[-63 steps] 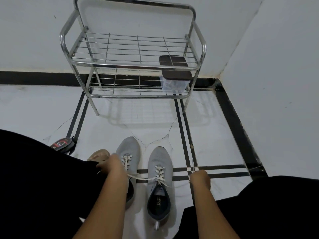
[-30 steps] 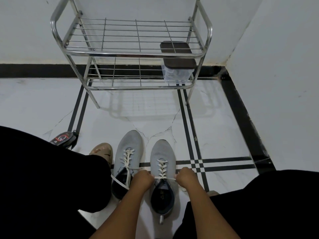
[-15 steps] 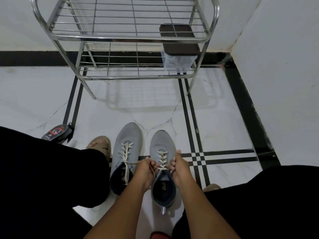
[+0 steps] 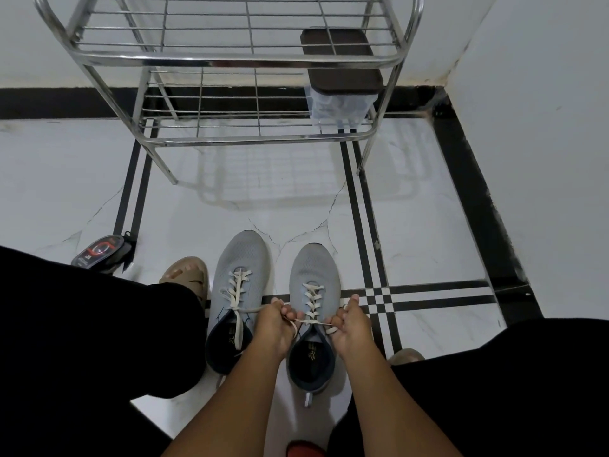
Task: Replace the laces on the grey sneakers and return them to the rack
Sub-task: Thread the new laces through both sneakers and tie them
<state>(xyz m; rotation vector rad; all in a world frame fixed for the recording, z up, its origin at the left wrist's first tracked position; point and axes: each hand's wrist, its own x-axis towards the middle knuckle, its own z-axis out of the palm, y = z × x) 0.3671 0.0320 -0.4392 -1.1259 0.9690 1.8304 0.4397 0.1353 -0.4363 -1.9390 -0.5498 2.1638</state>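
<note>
Two grey sneakers stand side by side on the white floor, toes toward the rack. The left sneaker has a cream lace threaded, its ends loose over the opening. The right sneaker carries a cream lace laced to the top. My left hand pinches one end of that lace beside the tongue. My right hand pinches the other end, the lace stretched between them across the collar. The chrome wire rack stands ahead against the wall, its two shelves bare of shoes.
A clear box with a dark brown lid sits on the rack's lower shelf at right. A small black-and-red packet lies on the floor at left. My sandalled foot is beside the left sneaker. Walls close in behind and at right.
My hands came together over the right sneaker's top eyelets, then drew slightly apart, pulling the lace ends sideways. The view tilted down and nearer to the shoes.
</note>
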